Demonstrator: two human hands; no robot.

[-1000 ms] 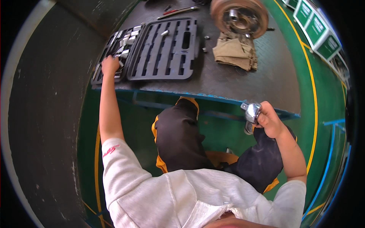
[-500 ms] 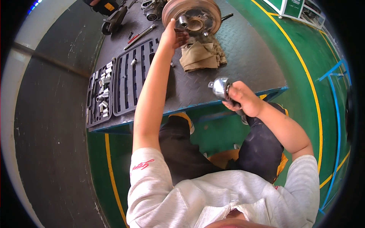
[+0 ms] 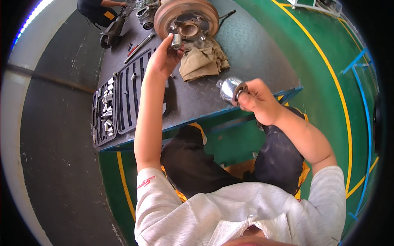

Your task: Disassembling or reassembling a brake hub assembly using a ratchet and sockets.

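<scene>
My left hand [image 3: 164, 57] reaches over the workbench and pinches a shiny metal socket [image 3: 176, 42] between thumb and fingers. Just beyond it stands a rusty brake drum [image 3: 164, 18] with a hub in its middle. A folded tan cloth [image 3: 202, 63] lies against the drum's near side. Closer to my body, past the bench's front edge, my right hand [image 3: 259, 100] is wrapped round a ratchet wrench [image 3: 232, 91]. Its round chrome head and square drive point to the left; most of its handle is hidden by my fingers.
An open black socket case [image 3: 127, 102] with several loose sockets sits at the bench's [image 3: 254, 53] left. Behind it lies a long wrench [image 3: 139, 47]. A metal machine part [image 3: 145, 14] stands at the back, near another person [image 3: 92, 8]. A blue frame [image 3: 365, 123] stands right.
My left hand has drawn back from the drum, and the socket in it now shows apart from the hub. The ratchet has shifted slightly left. My view has turned a little.
</scene>
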